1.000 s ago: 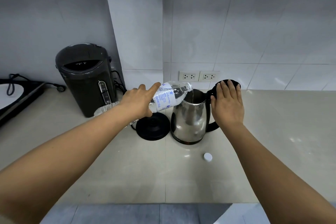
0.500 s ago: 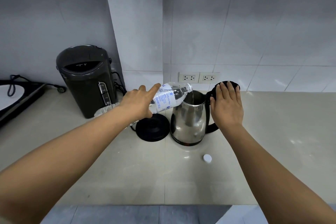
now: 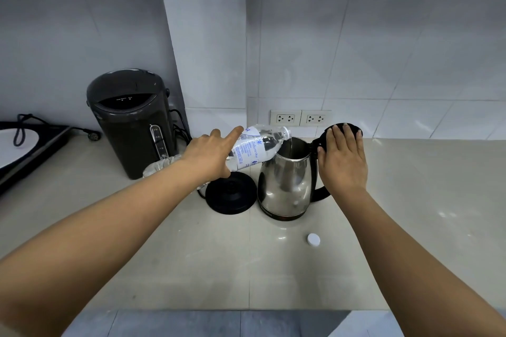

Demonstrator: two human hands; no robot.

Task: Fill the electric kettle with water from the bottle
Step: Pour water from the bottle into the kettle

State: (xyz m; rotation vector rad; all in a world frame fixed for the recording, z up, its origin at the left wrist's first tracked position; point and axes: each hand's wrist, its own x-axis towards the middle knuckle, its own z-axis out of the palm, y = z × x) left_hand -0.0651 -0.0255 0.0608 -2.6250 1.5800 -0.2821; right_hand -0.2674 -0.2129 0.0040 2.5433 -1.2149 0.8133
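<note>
A steel electric kettle (image 3: 284,186) stands on the counter with its black lid (image 3: 356,130) swung open to the right. My right hand (image 3: 342,161) rests flat on that lid and over the handle, holding it back. My left hand (image 3: 210,156) grips a clear plastic water bottle (image 3: 260,145) with a white and blue label. The bottle lies almost level, its neck over the kettle's mouth, and a thin stream of water falls inside. The kettle's black base (image 3: 231,197) sits just left of it. A white bottle cap (image 3: 313,239) lies in front.
A dark hot-water dispenser (image 3: 128,120) stands at the back left, with crumpled plastic (image 3: 161,167) at its foot. A black stove edge (image 3: 30,150) with a cord is at far left. Two wall sockets (image 3: 299,118) sit behind the kettle. The counter's front edge (image 3: 246,309) is near me.
The bottle, kettle and both hands hold the same pose while water keeps pouring. Only my view has shifted slightly.
</note>
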